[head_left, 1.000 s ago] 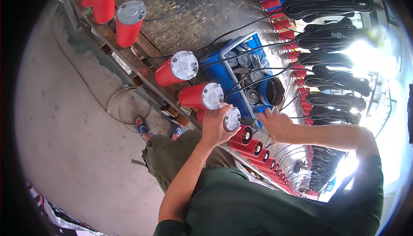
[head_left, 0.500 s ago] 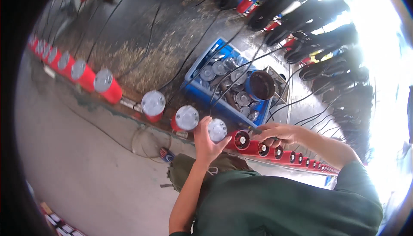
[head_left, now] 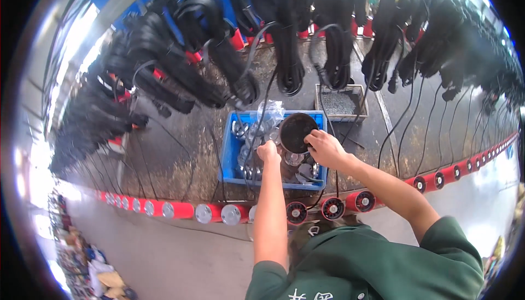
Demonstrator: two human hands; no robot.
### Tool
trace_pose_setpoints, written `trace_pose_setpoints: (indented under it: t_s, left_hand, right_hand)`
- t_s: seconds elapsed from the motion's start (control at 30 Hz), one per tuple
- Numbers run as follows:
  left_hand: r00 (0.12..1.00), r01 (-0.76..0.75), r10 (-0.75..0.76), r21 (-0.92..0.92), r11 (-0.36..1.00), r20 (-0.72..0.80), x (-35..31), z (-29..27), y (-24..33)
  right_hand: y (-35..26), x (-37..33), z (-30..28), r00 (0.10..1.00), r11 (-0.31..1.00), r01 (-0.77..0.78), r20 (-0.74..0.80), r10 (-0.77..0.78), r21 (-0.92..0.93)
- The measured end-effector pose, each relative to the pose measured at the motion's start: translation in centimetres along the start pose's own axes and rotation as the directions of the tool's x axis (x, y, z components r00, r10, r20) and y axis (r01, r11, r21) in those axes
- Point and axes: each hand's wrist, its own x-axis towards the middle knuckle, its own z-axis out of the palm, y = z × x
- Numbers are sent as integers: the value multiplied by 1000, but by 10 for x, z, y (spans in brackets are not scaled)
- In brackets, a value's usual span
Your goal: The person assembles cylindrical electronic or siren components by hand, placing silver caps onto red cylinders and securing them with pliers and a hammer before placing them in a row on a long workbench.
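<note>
My left hand is closed over the blue bin; whatever its fingers hold is hidden. Bent fingers of my right hand are at the near right rim of a round dark tub, which sits in that bin. Whether they pinch anything is unclear. Round metal end caps lie loose around the tub. Below my arms runs a row of red cylinders: those on the left have silver caps, while those on the right show open dark ends with a pale centre.
Bundled black power cords hang across the far side, with single cables trailing down to the row. A tray of small grey parts stands behind the bin on the worn bench. Assorted items are piled on the floor at lower left.
My view has turned toward the bin. My left hand has left a capped cylinder and moved over the bin; my right hand has gone from the open cylinders to the tub.
</note>
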Motion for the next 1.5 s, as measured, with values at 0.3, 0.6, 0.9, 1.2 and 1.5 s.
trace_pose_setpoints:
  t_s: [0.3,0.6,0.9,1.2,1.5]
  left_hand:
    - [986,-106,93,88,990,141,-40,-44,22]
    - [233,-927,642,366,-79,730,-170,-145,30]
    - [668,47,264,-394,918,696,-225,-128,54]
    - [615,203,124,-308,930,779,-287,-113,56]
    - [682,91,172,-316,944,711,-289,-121,49]
  right_hand:
    - [35,82,33,981,933,-2,179,71,-359]
    - [16,63,-12,974,965,-168,-119,195,201]
    - [-34,-12,-76,972,286,-196,148,181,938]
    - [-73,-30,-75,980,762,192,-161,-117,618]
    - [-77,-28,-68,996,722,78,-31,-78,687]
